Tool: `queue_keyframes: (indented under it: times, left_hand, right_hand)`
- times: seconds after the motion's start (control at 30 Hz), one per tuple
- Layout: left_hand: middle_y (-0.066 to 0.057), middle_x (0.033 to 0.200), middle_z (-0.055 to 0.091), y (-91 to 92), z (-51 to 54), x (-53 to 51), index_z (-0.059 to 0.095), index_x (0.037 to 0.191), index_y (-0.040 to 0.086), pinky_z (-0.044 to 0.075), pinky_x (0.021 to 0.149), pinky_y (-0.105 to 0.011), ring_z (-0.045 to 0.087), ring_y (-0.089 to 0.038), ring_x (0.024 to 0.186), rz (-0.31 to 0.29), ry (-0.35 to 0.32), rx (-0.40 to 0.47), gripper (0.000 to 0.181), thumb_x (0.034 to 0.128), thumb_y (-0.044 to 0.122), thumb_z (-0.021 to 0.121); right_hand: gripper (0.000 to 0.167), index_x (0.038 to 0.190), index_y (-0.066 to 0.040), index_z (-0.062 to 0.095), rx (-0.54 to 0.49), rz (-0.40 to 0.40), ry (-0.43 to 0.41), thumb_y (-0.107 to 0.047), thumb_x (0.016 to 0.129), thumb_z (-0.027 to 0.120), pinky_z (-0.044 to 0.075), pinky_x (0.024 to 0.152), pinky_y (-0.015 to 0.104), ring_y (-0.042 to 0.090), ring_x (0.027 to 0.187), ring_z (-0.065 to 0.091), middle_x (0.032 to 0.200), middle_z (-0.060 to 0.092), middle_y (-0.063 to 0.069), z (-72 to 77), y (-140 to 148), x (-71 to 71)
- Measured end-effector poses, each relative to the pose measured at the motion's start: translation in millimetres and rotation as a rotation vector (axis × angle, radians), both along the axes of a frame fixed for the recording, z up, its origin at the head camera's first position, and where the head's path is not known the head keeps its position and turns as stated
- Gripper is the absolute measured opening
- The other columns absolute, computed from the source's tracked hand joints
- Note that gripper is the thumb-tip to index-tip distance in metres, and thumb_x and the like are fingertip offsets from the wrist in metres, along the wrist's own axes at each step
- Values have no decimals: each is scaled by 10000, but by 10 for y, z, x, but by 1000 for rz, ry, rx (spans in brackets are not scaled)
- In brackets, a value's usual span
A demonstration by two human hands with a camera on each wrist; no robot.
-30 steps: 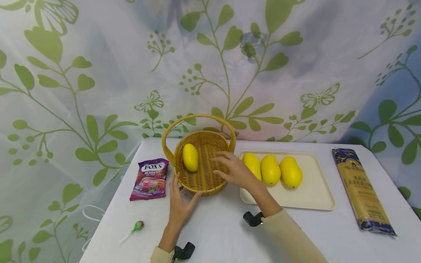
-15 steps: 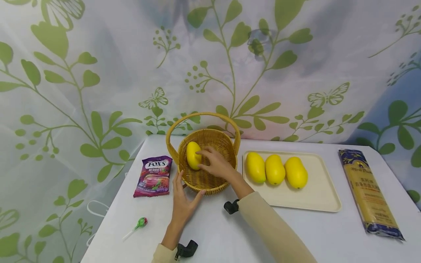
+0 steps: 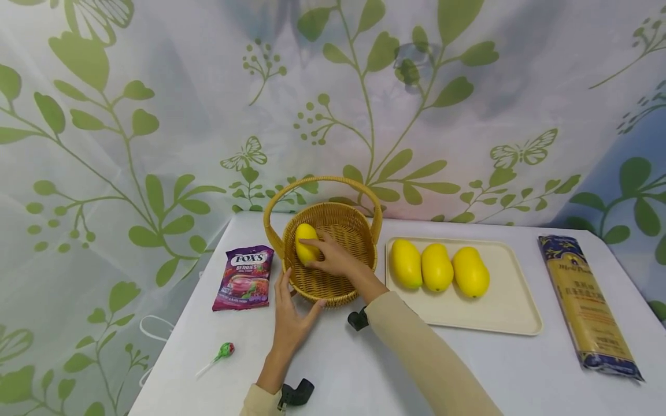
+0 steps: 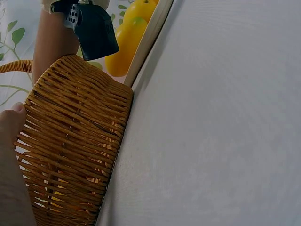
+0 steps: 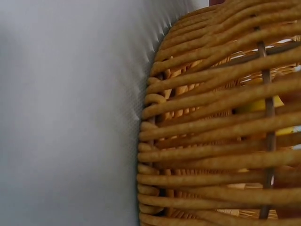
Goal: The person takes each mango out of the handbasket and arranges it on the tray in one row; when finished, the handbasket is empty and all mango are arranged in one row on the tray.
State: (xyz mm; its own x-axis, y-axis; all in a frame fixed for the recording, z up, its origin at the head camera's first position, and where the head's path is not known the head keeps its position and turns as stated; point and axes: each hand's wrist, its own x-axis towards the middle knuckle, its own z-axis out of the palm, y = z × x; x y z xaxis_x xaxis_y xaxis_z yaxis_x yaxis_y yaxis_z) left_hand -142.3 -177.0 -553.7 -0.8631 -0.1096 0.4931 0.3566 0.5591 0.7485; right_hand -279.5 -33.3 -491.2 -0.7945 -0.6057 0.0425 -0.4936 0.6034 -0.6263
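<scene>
A round wicker basket [image 3: 340, 215] with a tall arched handle stands at the back middle of the table in the head view. Inside it, toward the left wall, lies a yellow mango [image 3: 305, 238]. My right hand [image 3: 337, 258] reaches into the basket and holds this mango between thumb and fingers. Outside, my left hand [image 3: 291, 323] rests against the basket's near left side, fingers and thumb spread along the rim. The left wrist view shows its thumb [image 4: 11, 120] at the woven wall. From the right wrist view, basket weave hides most of the right hand.
Right of the basket is a cream tray [image 3: 512, 297] bearing three mangoes [image 3: 437, 267] in a row. A spaghetti packet [image 3: 588, 306] lies at the far right. On the left are a purple candy bag [image 3: 243, 277] and a green-wrapped lollipop [image 3: 225, 350].
My right hand has moved left and down into the basket, from above its right side to the mango, and has taken hold of it. The left hand stays at the basket.
</scene>
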Motion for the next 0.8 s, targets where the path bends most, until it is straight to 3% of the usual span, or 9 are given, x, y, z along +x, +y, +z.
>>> queue_keyframes:
  times: [0.23,0.53,0.8]
  left_hand:
    - [-118,1589,233,8,16,9,253,1525,17,504,992,-495,347,-309,1408,4,0,2,985,785,334,821]
    - [-116,1592,229,11,16,14,250,1529,30,503,986,-512,359,-340,1395,4,4,10,985,787,338,819]
    - [-167,1580,238,4,6,4,208,1558,161,508,986,-501,358,-304,1400,1,14,-8,996,791,335,818]
  right_hand:
    - [569,1414,-234,520,-34,2,31,-321,887,718,404,1087,563,374,1390,377,1534,327,195,12,-8,6]
    - [498,1342,-233,593,-24,-32,60,-258,871,753,413,1083,551,366,1358,414,1502,368,177,35,20,38]
    - [477,1306,-184,620,-83,0,147,-192,854,770,440,1050,556,377,1324,444,1465,411,186,153,165,156]
